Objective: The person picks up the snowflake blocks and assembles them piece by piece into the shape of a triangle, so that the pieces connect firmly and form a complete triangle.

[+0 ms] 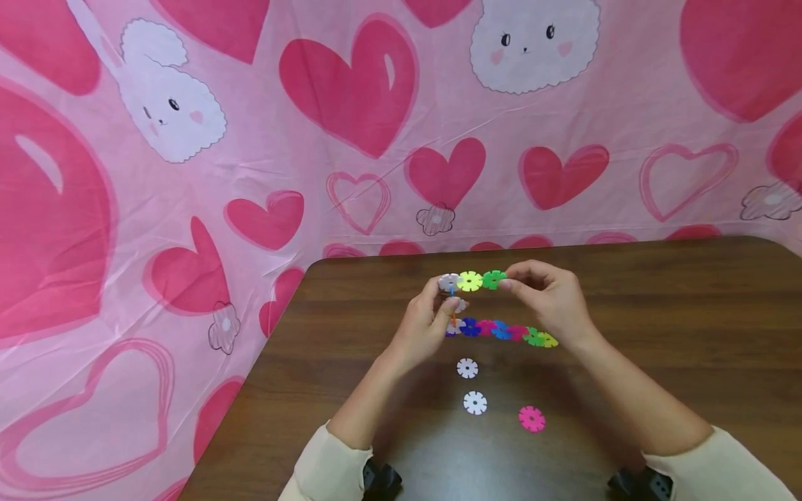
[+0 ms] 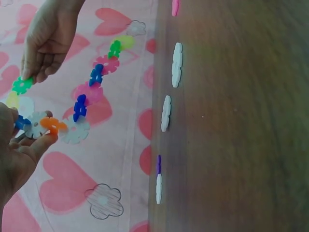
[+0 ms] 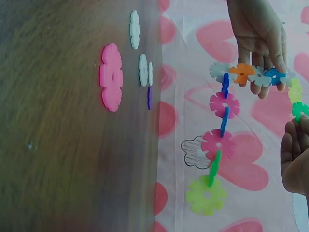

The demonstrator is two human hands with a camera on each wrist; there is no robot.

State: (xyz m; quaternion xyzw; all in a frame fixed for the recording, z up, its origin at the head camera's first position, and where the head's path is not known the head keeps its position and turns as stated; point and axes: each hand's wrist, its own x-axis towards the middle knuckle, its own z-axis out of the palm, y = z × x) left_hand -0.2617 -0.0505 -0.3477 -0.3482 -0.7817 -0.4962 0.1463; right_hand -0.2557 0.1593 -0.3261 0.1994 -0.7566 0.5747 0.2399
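Note:
Both hands hold up a chain of notched plastic snowflake discs above the table. My left hand [image 1: 421, 325] grips the chain's short side, where white, orange and blue discs [image 3: 275, 76] interlock. My right hand [image 1: 554, 300] pinches the green disc [image 1: 493, 280] at the end of the far row, beside a yellow disc [image 1: 470, 281] and a white disc [image 1: 449, 282]. From the left hand's side, the nearer row hangs free to the right, with dark blue [image 1: 470, 327], pink [image 3: 224, 105] and green discs and a yellow disc [image 3: 206, 195] at its tip. Fingers partly hide the chain's corner.
On the brown wooden table [image 1: 301, 390] lie two loose white discs [image 1: 467, 368] and a pink disc [image 1: 532, 419]. A joined purple and white pair [image 2: 159, 188] lies beyond them. A pink heart-print cloth [image 1: 370, 104] hangs behind the table.

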